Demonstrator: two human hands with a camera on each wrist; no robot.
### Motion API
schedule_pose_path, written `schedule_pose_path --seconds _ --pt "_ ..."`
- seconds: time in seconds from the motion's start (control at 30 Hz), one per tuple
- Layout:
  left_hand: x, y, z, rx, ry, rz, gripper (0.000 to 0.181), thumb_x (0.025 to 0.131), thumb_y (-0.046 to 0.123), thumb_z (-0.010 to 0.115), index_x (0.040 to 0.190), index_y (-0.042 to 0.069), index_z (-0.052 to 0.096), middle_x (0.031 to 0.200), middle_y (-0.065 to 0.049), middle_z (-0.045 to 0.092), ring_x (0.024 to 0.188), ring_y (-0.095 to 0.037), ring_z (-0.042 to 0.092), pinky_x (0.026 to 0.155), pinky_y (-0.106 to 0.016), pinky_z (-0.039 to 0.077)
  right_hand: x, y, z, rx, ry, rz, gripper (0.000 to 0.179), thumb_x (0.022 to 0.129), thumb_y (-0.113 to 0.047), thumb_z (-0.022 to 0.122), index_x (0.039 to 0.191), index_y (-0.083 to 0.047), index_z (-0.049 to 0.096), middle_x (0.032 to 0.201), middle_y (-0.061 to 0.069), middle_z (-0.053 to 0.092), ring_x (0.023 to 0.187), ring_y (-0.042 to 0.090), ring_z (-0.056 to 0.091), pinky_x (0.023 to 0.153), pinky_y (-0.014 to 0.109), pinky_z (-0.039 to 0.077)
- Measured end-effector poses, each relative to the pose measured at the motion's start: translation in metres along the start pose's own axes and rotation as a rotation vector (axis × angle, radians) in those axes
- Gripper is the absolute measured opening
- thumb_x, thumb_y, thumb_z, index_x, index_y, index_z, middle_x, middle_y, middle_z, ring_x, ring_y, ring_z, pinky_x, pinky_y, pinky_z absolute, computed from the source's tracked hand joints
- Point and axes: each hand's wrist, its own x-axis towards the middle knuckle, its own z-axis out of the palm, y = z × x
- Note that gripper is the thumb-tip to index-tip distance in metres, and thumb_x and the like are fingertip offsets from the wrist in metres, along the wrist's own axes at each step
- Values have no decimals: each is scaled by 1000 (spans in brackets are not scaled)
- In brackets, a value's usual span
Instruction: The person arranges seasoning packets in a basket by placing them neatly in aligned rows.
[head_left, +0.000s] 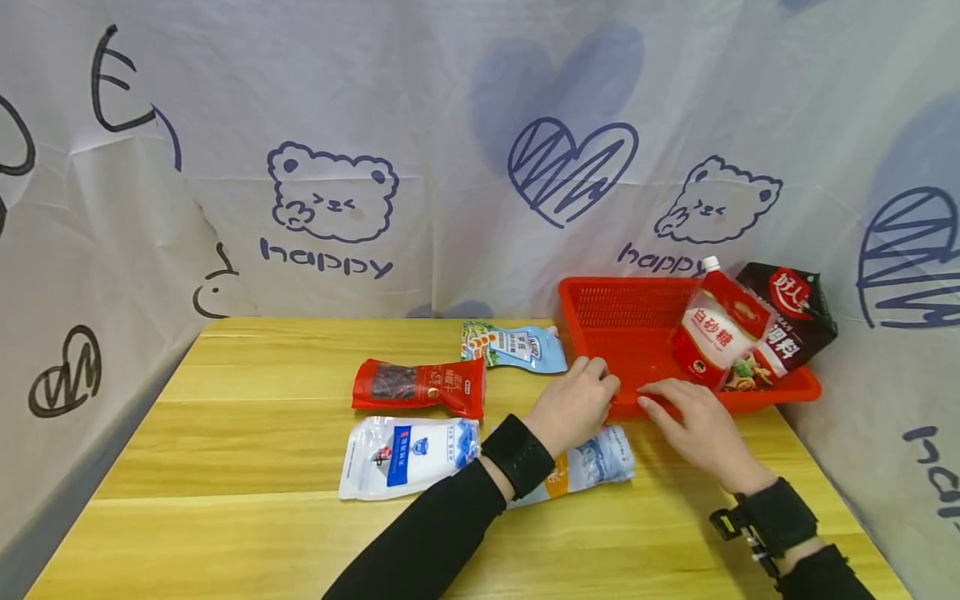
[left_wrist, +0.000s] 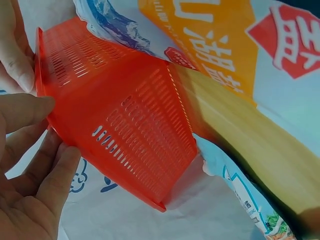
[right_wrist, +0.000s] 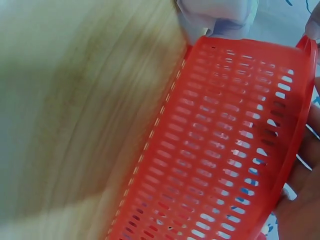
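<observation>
A red slotted plastic basket (head_left: 618, 346) stands at the back right of the table. My left hand (head_left: 573, 408) grips its rim near the front-left corner; the left wrist view shows the fingertips (left_wrist: 67, 165) at the edge. Farther right along the front rim, my right hand (head_left: 693, 429) holds the edge, its fingers partly hidden behind the basket wall (right_wrist: 215, 145) in the right wrist view. Inside the basket, at its right end, lean a red-and-white capped pouch of white sugar (head_left: 708, 333) and a black seasoning bag (head_left: 806, 312).
Left of the basket lie a light-blue Heinz pouch (head_left: 525, 348) and a red snack bag (head_left: 420, 385). Nearer are a white-and-blue bag (head_left: 412, 454) and an orange, white and blue bag (head_left: 603, 458), partly covered by the left arm. A printed cloth (head_left: 442, 167) hangs behind the table.
</observation>
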Motion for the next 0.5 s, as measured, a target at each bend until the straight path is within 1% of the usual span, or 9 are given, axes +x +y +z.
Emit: schedule_pose_path --seconds 0.17,0.37,0.5 --pt "-2 -1 -1 -10 -1 15 16 100 24 70 113 15 74 108 -1 62 97 -16 55 83 -17 51 -1 3 4 20 5 -16 16 98 -14 72 112 -6 74 108 9 74 103 34 67 94 55 43" --pt "-7 -4 -5 -13 -20 61 20 101 25 69 118 16 74 115 -1 63 103 -16 57 93 -20 50 0 4 6 27 11 -19 17 99 -14 70 112 -5 74 108 9 74 103 34 66 89 47 38" --pt "-11 -6 -9 -28 -36 54 26 101 28 69 123 16 74 121 -1 63 108 -15 58 98 -21 50 1 5 7 38 6 -18 16 98 -11 71 113 -6 73 109 9 74 103 34 65 89 47 36"
